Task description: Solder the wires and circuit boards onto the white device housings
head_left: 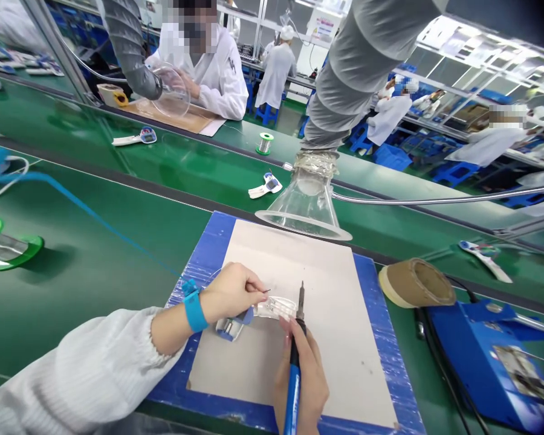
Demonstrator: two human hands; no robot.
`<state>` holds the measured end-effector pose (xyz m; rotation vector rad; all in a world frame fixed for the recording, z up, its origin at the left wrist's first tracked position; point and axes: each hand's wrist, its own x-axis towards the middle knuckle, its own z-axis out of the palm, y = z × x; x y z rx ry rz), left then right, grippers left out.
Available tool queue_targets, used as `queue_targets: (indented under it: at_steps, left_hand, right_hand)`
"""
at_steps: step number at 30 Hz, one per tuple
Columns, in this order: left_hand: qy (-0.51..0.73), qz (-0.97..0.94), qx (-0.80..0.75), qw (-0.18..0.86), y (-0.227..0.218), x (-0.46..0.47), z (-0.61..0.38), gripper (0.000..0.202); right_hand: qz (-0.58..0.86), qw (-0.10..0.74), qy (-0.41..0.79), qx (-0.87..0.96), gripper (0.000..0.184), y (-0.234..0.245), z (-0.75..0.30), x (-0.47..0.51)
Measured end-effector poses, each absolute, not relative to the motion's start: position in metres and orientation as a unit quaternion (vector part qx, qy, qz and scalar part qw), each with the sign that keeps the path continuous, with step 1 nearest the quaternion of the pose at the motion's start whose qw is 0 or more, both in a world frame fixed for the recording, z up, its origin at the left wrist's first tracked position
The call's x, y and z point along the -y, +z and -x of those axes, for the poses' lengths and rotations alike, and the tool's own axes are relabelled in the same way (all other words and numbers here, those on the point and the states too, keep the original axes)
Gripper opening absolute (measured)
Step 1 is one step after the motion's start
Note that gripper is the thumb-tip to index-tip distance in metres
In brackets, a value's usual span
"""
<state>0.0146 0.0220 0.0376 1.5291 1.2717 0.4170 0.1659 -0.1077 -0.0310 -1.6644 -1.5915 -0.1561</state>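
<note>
Left hand pinches a thin, apparently wire-like piece between its fingers near the handheld device shell on the pale sheet, right-hand fingers wrapping a soldering iron, suggesting solder preparation, the next move calling for careful tip alignment.

No text legible; print on soldering iron, wall sign blurred.

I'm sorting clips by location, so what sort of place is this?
Probably an electronics assembly workshop: the right hand holds a soldering iron, a clear funnel-shaped hood hangs above the bench, and several people in white coats are in the background.
</note>
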Motion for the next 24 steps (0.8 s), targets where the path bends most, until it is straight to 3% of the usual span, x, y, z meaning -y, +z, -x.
queue_targets:
  at_steps: [3,7,15,20,24]
  left_hand:
    - [0.220,-0.593,-0.556,0.539,0.031,-0.022,-0.013,0.015]
    - [0.269,-0.660,-0.530,0.459,0.030,-0.018,-0.013,0.009]
    - [0.197,-0.806,-0.459,0.319,0.027,-0.005,-0.018,0.017]
    - [0.166,-0.820,-0.452,0.310,0.027,-0.006,-0.018,0.017]
    - [0.146,-0.821,-0.447,0.323,0.028,-0.009,-0.017,0.018]
  right_hand:
    - [0.670,0.425,-0.057,0.605,0.029,-0.024,-0.166,0.111]
    - [0.638,0.497,-0.052,0.586,0.029,-0.019,-0.163,0.111]
    - [0.573,0.537,-0.101,0.611,0.033,-0.012,-0.167,0.108]
    - [0.584,0.538,-0.010,0.607,0.022,0.003,-0.161,0.116]
    - [0.597,0.519,-0.002,0.611,0.020,0.009,-0.158,0.120]
